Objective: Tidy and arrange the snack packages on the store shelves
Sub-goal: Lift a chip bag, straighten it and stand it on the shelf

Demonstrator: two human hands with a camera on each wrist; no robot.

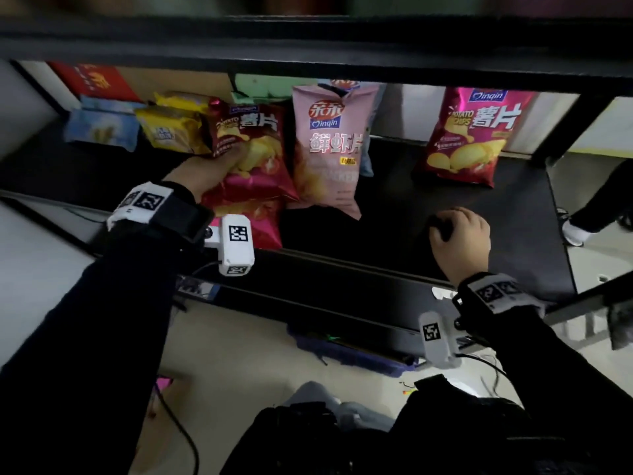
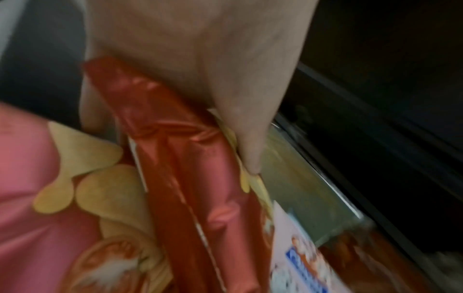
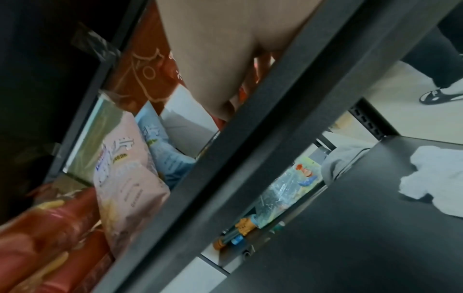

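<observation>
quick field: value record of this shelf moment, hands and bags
left hand: grips the red chip bag by its left edge
right hand: fingers curled, holds nothing, over the bare shelf
pink bag: upright, just right of the held bag
second red bag: upright, alone at the right
yellow packs: at the back left
blue packs: far left

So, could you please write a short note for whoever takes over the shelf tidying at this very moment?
Left hand grips the red potato chip bag at the shelf's left-middle, another red bag beneath it. Right hand is curled, holds nothing, over the bare shelf.
Done: pink shrimp chip bag and a second red chip bag stand upright at the back.
Left: place the held bag, straighten the yellow and blue packs lying far left.
</observation>
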